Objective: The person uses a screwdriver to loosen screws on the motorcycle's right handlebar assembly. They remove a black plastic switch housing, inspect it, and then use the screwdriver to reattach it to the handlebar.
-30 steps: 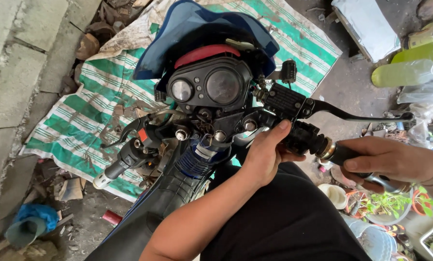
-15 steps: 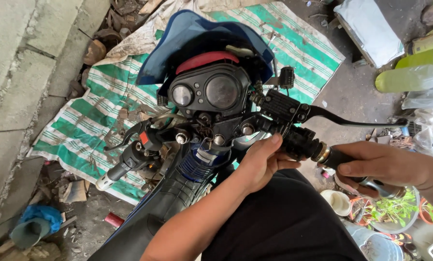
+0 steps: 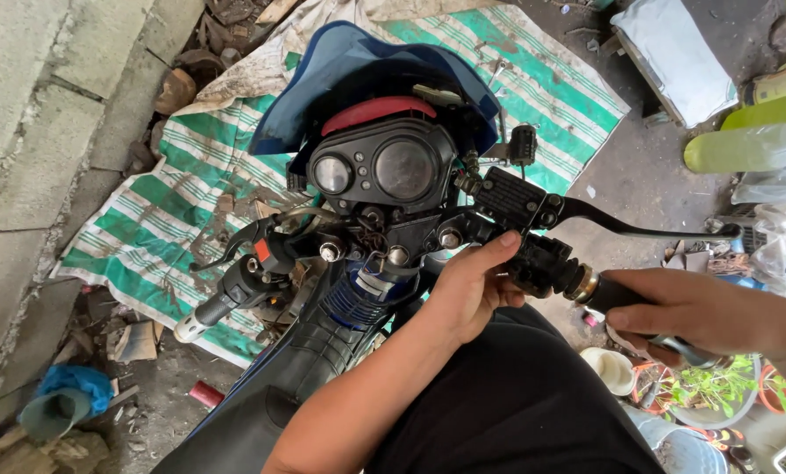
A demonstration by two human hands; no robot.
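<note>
Seen from above, the throttle grip [image 3: 625, 303] is clasped by the right hand [image 3: 691, 312], while the left hand [image 3: 468, 285] is curled around the switch housing [image 3: 542, 263] beside the gauges [image 3: 384, 171].

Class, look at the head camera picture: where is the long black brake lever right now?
The brake lever juts right from the handlebar's right side, just above the right hand on the grip, with the left hand on the switch housing beside it.

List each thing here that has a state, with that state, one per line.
Right hand: closed around the right handlebar grip.
Left hand: gripping the switch housing beside that grip.
Brake lever: released, untouched.
Left handlebar grip: free, no hand on it.
Striped mat: spread flat, dirty.
</note>
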